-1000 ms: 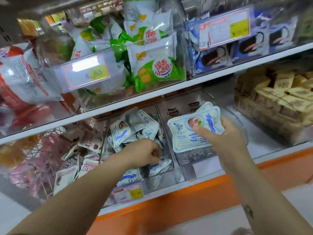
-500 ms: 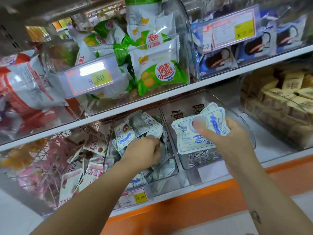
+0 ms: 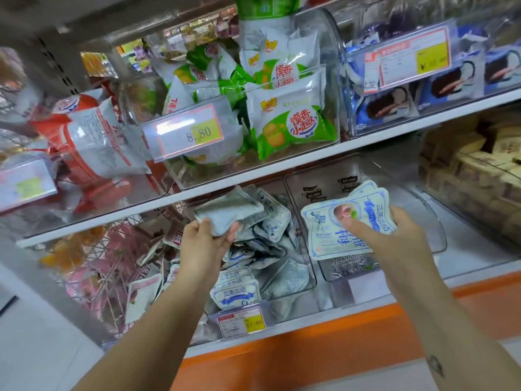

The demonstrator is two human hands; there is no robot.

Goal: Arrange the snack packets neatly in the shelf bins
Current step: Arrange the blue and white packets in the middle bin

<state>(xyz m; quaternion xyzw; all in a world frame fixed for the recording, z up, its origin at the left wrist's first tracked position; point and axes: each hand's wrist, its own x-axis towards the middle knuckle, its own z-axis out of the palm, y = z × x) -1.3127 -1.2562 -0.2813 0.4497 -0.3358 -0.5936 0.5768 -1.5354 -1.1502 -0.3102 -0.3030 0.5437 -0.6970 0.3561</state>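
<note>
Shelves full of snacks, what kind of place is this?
Probably a shop's snack aisle. Price tags hang on clear bins full of identical packets, like the green packets. The left hand holds a grey packet, the right hand a blue-and-white stack.

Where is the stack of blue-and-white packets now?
In the head view, right of centre, the right hand holds the stack over the near-empty bin, beside the full bin.

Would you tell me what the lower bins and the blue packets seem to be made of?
Bins: clear rigid plastic, glossy; contents show through the walls. Blue packets: soft printed film, likely plastic, matte; sealed edges, held in the right hand.
</note>
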